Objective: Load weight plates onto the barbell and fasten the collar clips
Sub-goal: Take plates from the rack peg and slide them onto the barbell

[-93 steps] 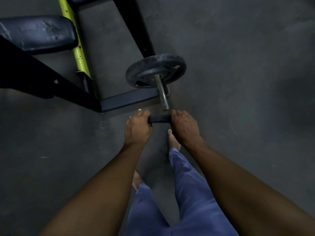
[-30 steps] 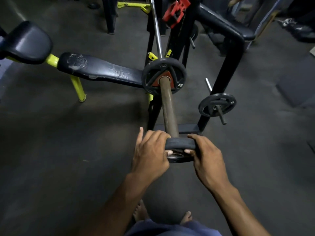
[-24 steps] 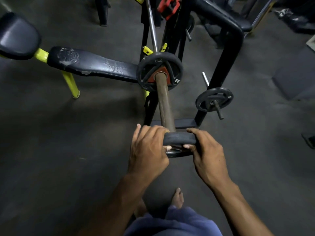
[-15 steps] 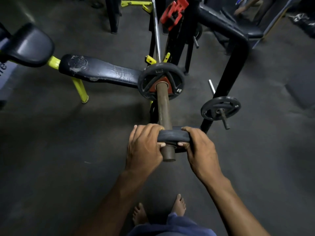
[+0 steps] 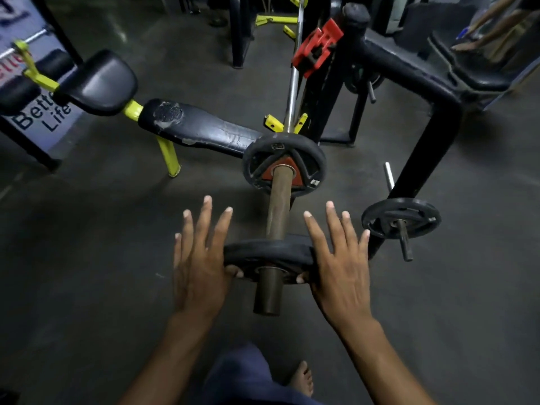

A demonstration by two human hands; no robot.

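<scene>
Reading "Better Life" in part, a white sign (image 5: 43,118) is seen at the far left. A small black weight plate (image 5: 267,258), dull and worn, is threaded on the rusty barbell sleeve (image 5: 277,206) near its end. It is pressed between the left hand (image 5: 198,267) and right hand (image 5: 339,264), fingers straight and spread, thumbs against its face. A larger plate (image 5: 283,165) sits further along.

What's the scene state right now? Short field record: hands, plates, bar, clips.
left hand: fingers straight, palm against small plate
right hand: same, opposite side
small plate: on barbell sleeve, near its end
large plate: further up sleeve, gap between plates
collar clip: none visible on sleeve
spare plate: on storage peg, right
</scene>
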